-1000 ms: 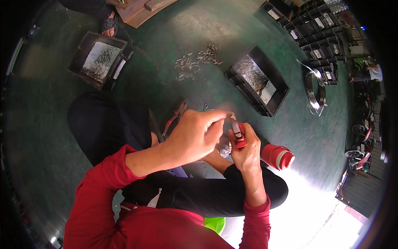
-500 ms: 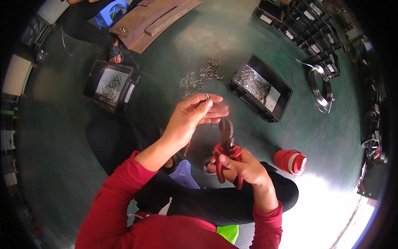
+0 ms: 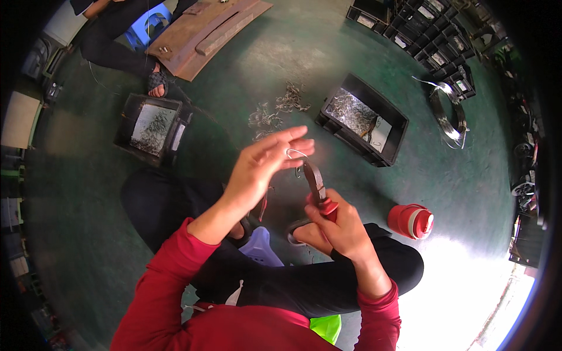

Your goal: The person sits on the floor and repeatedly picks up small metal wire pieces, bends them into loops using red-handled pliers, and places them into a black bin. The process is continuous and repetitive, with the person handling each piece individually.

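My left hand is raised in the middle, its fingers partly stretched out and a small bent wire hook at its fingertips. A second bit of dark bent wire hangs just below, beside the pliers' tip. My right hand grips red-handled pliers whose jaws point up toward the left fingers and look closed. The jaws sit close to the hook; whether they touch it I cannot tell. Past my hands, a loose pile of bent wire pieces lies on the green floor.
Black crates with wire pieces stand at left and right. A wire coil lies by stacked black crates. A red cup is near my right knee. Far left, another person sits by a wooden board.
The pliers have moved up and turned, their handles squeezed together, with jaws nearer my left fingers. My left fingers have loosened from a pinch, and the curved wire now shows more plainly.
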Demonstrator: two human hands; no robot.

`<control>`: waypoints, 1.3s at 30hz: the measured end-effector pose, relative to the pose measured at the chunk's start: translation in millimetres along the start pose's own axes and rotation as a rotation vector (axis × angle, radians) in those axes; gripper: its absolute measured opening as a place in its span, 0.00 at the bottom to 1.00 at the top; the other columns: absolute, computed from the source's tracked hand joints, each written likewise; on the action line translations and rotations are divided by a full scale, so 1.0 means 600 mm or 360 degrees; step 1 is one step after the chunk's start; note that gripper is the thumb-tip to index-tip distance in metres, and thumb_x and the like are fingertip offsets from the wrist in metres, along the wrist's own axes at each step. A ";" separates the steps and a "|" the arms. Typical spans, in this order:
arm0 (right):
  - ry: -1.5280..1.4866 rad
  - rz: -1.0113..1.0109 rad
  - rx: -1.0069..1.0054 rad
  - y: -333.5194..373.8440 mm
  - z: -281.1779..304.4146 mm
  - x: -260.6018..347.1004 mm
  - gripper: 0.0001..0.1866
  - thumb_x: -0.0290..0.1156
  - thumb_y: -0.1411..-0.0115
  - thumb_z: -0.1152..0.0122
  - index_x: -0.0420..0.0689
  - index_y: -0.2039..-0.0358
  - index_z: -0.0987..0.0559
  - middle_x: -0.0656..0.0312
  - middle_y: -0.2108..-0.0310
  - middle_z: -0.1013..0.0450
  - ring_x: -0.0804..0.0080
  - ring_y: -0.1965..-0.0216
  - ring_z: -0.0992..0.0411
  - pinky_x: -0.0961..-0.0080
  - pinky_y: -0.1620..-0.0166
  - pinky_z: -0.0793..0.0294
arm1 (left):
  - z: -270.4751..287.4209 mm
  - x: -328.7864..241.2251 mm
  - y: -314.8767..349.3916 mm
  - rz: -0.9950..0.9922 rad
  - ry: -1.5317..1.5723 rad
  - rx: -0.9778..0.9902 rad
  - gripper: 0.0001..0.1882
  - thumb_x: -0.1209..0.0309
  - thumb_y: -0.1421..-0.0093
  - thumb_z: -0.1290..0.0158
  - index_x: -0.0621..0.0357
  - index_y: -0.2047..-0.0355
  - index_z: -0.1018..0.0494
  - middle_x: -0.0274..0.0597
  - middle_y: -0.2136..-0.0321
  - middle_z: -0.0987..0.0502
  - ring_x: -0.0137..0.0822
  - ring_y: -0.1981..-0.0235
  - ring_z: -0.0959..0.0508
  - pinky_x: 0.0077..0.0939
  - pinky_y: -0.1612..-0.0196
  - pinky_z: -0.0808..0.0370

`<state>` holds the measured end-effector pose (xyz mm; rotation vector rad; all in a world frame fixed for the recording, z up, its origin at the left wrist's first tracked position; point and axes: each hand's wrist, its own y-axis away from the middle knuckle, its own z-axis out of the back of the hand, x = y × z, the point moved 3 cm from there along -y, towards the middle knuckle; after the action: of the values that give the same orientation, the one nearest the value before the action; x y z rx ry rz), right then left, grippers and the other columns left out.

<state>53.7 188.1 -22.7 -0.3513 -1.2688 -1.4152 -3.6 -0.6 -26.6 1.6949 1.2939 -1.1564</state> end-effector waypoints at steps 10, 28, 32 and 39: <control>0.0361 0.0227 -0.0499 -0.009 0.012 -0.004 0.15 0.31 0.47 0.34 0.39 0.63 0.28 0.46 0.66 0.26 0.40 0.64 0.27 0.57 0.63 0.29 | 0.020 -0.007 0.003 0.0347 -0.0541 0.0012 0.12 0.74 0.36 0.46 0.66 0.54 0.23 0.40 0.69 0.20 0.22 0.71 0.23 0.17 0.67 0.26; 0.0581 0.0368 -0.0579 -0.011 0.006 -0.007 0.14 0.19 0.47 0.38 0.38 0.60 0.29 0.49 0.65 0.26 0.48 0.62 0.25 0.64 0.59 0.27 | -0.009 -0.011 0.025 0.0431 -0.0424 0.0124 0.16 0.75 0.31 0.59 0.63 0.48 0.27 0.36 0.82 0.26 0.21 0.86 0.31 0.16 0.82 0.35; 0.0850 0.0419 -0.0735 -0.008 0.005 -0.005 0.18 0.17 0.51 0.38 0.39 0.59 0.29 0.51 0.63 0.28 0.48 0.60 0.27 0.59 0.59 0.28 | -0.006 -0.008 0.023 0.0543 -0.0307 0.0116 0.16 0.74 0.31 0.59 0.63 0.48 0.27 0.36 0.82 0.26 0.21 0.87 0.32 0.16 0.82 0.35; 0.1147 0.0476 -0.0907 -0.016 0.007 -0.025 0.22 0.17 0.58 0.41 0.42 0.59 0.29 0.52 0.62 0.31 0.49 0.58 0.31 0.57 0.57 0.30 | 0.000 0.004 0.021 0.0592 -0.0241 0.0144 0.16 0.74 0.31 0.58 0.62 0.47 0.27 0.36 0.81 0.26 0.21 0.86 0.32 0.16 0.82 0.35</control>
<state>48.4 197.4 -37.3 -0.3450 -0.2082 -1.4316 8.9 -3.0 -28.8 1.7809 0.8019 -1.1061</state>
